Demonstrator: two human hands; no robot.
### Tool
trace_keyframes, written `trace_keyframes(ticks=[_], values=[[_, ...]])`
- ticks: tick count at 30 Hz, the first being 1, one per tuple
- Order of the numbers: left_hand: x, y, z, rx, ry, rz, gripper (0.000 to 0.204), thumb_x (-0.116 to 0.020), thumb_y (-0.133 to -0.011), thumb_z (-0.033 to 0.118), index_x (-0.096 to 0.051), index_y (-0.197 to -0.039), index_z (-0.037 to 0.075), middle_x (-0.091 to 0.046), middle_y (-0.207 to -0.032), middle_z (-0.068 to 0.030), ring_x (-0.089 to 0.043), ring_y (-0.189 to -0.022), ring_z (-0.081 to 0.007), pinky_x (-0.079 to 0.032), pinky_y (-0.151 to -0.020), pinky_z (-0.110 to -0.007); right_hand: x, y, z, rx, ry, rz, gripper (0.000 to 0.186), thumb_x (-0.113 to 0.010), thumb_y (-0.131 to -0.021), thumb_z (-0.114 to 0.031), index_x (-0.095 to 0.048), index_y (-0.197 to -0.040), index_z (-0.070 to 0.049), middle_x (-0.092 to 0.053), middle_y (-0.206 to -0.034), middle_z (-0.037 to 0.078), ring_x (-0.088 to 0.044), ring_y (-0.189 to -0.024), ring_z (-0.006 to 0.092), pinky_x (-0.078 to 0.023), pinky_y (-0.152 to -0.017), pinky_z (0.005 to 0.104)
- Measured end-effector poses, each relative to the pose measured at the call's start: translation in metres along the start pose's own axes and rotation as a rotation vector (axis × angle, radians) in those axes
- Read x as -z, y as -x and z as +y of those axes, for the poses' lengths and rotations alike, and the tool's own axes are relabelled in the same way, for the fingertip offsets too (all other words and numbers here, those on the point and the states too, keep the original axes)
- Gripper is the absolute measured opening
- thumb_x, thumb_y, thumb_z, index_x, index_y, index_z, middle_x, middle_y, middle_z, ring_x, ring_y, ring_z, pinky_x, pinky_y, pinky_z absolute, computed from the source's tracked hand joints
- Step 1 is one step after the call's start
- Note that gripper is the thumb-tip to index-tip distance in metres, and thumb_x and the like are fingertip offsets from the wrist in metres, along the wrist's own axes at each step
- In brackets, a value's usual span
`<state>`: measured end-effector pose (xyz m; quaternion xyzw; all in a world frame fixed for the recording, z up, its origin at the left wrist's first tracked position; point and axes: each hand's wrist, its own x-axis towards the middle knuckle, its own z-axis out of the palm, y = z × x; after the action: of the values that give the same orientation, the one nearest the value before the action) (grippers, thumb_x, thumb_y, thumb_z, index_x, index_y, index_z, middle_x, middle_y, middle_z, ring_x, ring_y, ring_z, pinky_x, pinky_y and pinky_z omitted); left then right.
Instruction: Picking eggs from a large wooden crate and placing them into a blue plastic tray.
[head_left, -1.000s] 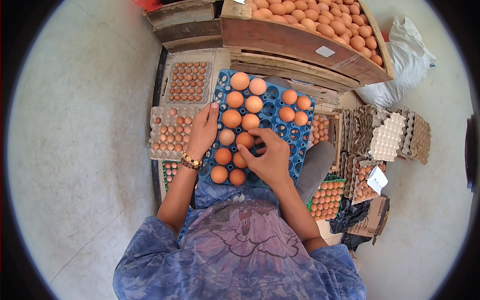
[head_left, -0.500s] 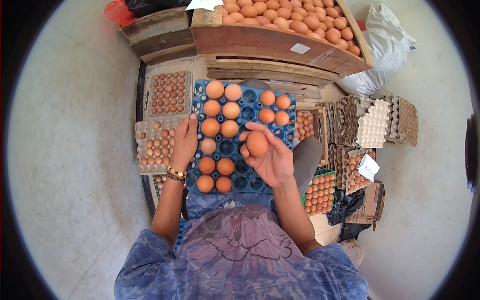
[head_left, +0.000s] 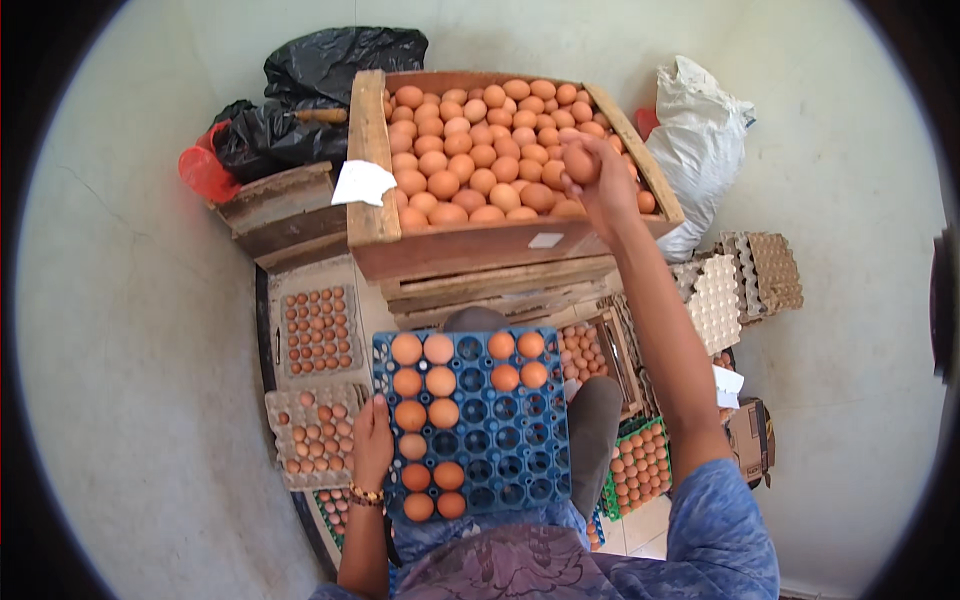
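Note:
On my lap rests a blue plastic egg tray (head_left: pixel 520 422), partly filled with brown eggs. Two columns of eggs run down its left side, with gaps, and a small cluster sits at its far right; the other cups are bare. My left hand (head_left: pixel 374 442) grips the tray's left edge. My right hand (head_left: pixel 606 185) is stretched over the far right part of a wooden crate (head_left: pixel 440 245) heaped with brown eggs. Its fingers are closed around one brown egg (head_left: pixel 580 162), just above the heap.
Left on the floor lie two cardboard trays of eggs (head_left: pixel 320 330) (head_left: pixel 310 430). To the right are a green tray (head_left: pixel 640 465), a smaller egg crate (head_left: pixel 625 370) and stacked egg cartons (head_left: pixel 765 275). A white sack (head_left: pixel 700 150) and black bags (head_left: pixel 340 65) flank the big crate.
My right hand has moved from above the blue tray, away and right, over the crate, with an egg still in it. The view has tilted up. My left hand stays on the tray.

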<state>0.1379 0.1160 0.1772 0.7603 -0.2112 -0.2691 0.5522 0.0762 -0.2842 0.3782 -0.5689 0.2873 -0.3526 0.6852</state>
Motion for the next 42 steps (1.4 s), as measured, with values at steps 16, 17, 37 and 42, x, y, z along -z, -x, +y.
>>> trace_keyframes(ticks=[16, 17, 37, 42], values=[[0.0, -0.015, -0.004, 0.107, 0.058, -0.056, 0.043, -0.041, -0.109, 0.031, -0.042, -0.079, 0.001, -0.036, -0.068, -0.001, -0.032, -0.065, -0.0108, -0.031, -0.059, -0.032, 0.054, -0.186, 0.036, 0.201, 1.422, 0.001, 0.064, -0.083, -0.068, -0.025, -0.058, -0.124, -0.006, -0.065, -0.109, 0.017, -0.063, -0.106, 0.0287, -0.054, -0.087, 0.0382], [0.0, -0.014, -0.004, 0.113, 0.056, -0.064, 0.043, -0.041, -0.109, 0.031, -0.042, -0.079, 0.001, -0.036, -0.068, -0.001, -0.032, -0.065, -0.0108, -0.031, -0.059, -0.032, 0.054, -0.183, 0.039, 0.264, 1.441, -0.003, 0.062, -0.083, -0.069, -0.025, -0.059, -0.123, -0.006, -0.066, -0.108, 0.018, -0.064, -0.106, 0.0288, -0.053, -0.086, 0.0383], [-0.003, -0.004, 0.015, -0.044, -0.009, -0.021, 0.044, -0.043, -0.108, 0.032, -0.047, -0.082, -0.003, -0.037, -0.063, -0.0041, -0.031, -0.06, -0.0106, -0.031, -0.054, -0.032, -0.057, 0.236, 0.091, 0.35, 0.763, -0.69, 0.031, -0.074, -0.076, -0.003, -0.067, -0.107, -0.004, -0.068, -0.102, 0.008, -0.064, -0.091, 0.0256, -0.051, -0.079, 0.0358], [-0.004, 0.005, 0.018, -0.046, 0.0, -0.036, 0.044, -0.042, -0.108, 0.033, -0.047, -0.082, -0.003, -0.036, -0.063, -0.004, -0.031, -0.06, -0.011, -0.031, -0.054, -0.032, -0.066, 0.254, 0.099, 0.479, 0.886, -0.681, 0.034, -0.074, -0.075, -0.009, -0.065, -0.107, -0.006, -0.064, -0.101, 0.008, -0.061, -0.093, 0.0268, -0.046, -0.079, 0.0384]])
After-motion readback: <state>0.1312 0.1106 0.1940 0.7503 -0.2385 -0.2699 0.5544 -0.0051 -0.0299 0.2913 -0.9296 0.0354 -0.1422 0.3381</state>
